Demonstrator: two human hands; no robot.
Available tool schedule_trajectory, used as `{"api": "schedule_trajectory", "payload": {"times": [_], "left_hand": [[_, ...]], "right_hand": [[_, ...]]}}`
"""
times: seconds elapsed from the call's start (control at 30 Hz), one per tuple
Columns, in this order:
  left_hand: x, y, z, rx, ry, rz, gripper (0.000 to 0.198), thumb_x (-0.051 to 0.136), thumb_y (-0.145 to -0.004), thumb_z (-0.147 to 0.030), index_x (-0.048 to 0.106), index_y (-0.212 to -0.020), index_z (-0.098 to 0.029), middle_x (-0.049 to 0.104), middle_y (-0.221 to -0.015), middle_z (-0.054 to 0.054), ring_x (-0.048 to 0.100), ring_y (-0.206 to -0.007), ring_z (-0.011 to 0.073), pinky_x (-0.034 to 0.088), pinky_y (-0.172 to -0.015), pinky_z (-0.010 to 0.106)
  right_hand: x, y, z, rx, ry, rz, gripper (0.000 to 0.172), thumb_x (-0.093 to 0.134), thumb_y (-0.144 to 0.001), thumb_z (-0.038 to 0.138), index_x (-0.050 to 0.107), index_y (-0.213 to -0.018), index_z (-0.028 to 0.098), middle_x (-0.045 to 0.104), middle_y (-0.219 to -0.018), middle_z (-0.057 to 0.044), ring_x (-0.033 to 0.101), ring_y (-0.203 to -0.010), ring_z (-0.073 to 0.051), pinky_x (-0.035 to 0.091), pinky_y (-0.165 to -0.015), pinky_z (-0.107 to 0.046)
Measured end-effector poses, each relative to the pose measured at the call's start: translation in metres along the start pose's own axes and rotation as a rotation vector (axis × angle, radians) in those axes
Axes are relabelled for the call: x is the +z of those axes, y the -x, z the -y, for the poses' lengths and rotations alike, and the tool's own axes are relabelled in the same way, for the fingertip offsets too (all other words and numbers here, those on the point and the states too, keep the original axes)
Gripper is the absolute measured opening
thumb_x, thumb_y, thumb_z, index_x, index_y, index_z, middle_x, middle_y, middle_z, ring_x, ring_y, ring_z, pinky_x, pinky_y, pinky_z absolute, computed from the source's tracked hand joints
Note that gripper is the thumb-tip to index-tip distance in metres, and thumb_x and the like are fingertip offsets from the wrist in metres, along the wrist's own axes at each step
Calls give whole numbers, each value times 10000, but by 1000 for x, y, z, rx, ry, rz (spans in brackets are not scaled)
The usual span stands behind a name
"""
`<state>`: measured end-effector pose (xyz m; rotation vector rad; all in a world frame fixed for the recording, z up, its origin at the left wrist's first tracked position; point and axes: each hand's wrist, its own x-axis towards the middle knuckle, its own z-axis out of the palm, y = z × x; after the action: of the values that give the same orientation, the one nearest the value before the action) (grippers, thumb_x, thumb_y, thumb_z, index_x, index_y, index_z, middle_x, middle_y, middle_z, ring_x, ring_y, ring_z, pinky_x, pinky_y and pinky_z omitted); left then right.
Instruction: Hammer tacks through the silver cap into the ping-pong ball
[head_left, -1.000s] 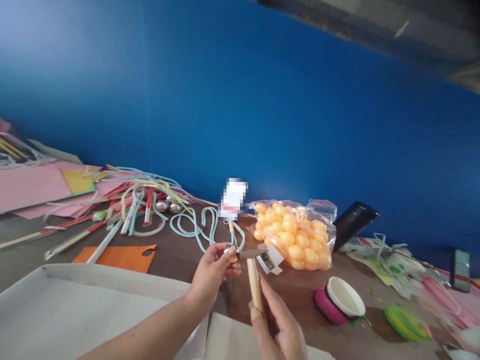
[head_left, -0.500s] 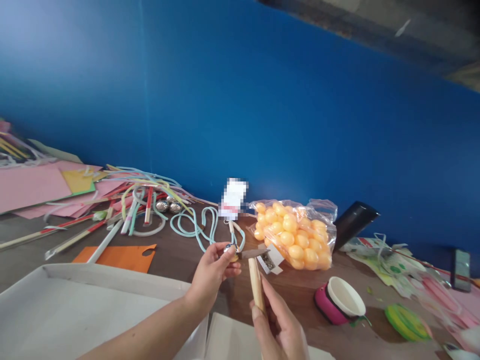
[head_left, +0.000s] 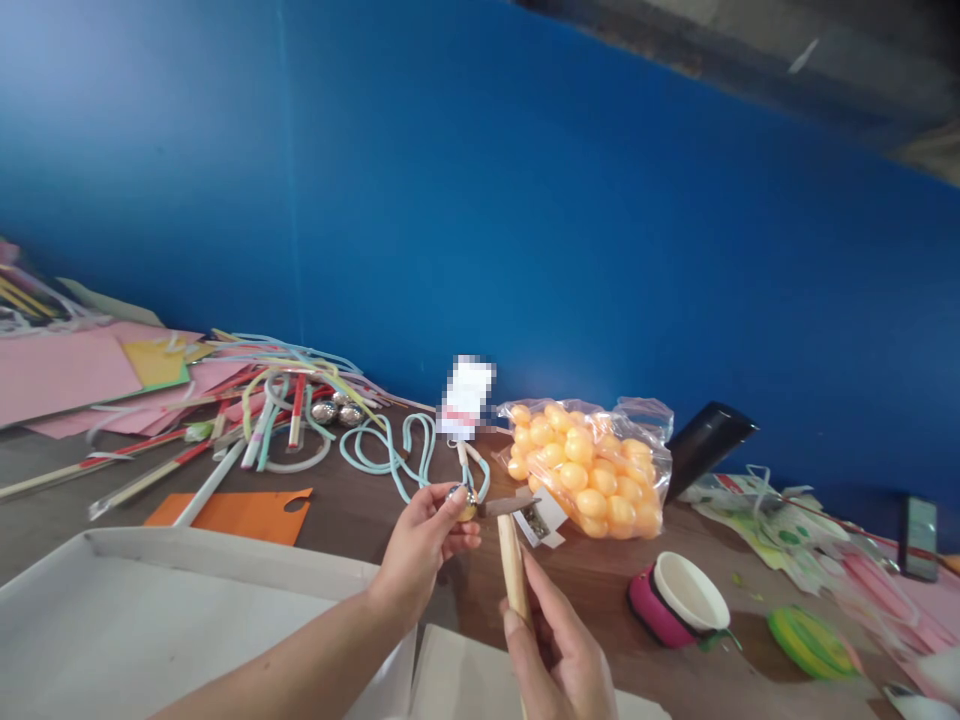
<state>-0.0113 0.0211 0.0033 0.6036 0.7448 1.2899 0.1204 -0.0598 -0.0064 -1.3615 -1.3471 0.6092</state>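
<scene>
L hand [head_left: 420, 545] pinched 1 shiny silver ball [head_left: 463, 501] btwn thumb & fingers, at their tips. R hand [head_left: 562, 645] gripped 1 pale wooden stick [head_left: 512, 562] — far end jutting past thumb, near the ball, R of it. L forearm crossed the white shallow tray [head_left: 225, 548]; clear bag of orange balls [head_left: 592, 470] sat beyond, magenta-and-white cup [head_left: 666, 612] R of R hand, well apart.

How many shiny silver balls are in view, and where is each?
4. One shiny silver ball is in the left hand; three shiny silver balls sit together beside the long, thin coloured sticks. Others may be hidden.
</scene>
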Motion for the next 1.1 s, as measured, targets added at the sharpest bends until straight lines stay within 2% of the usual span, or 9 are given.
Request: {"api": "schedule_trajectory", "payload": {"times": [0.27,0.53,0.8,1.1], "left_hand": [[1,1,-1,-4,8,-13,289,679,-703,-325,533,-875,-143,545,-722,-12,592,-584,100,507,-558,226],[1,2,-3,-23,25,-15,298,690,-687,-340,558,-867,-142,556,-703,-7,595,-579,106,506,-550,230],[0,0,0,-26,16,7,311,688,-688,-351,566,-885,-143,560,-721,1,597,-583,106,506,-550,231],[-2,0,3,-2,-34,23,318,662,-709,-371,576,-920,-150,553,-776,7,587,-598,95,510,-555,231]], "right_hand": [[-1,-1,0,22,-25,13,433,580,-785,308,581,-1192,160,627,-1184,-81,599,-1051,-244,511,-819,-230],[-1,0,-2,25,-7,-34,452,595,-762,344,599,-1179,169,664,-1117,-88,648,-951,-272,551,-749,-279],[3,1,-5,0,-13,-76,450,597,-761,357,603,-1171,172,663,-1122,-83,641,-965,-276,534,-795,-296],[1,1,-3,7,-46,-52,444,593,-774,340,585,-1188,179,647,-1151,-94,626,-1002,-263,521,-815,-281]]}}
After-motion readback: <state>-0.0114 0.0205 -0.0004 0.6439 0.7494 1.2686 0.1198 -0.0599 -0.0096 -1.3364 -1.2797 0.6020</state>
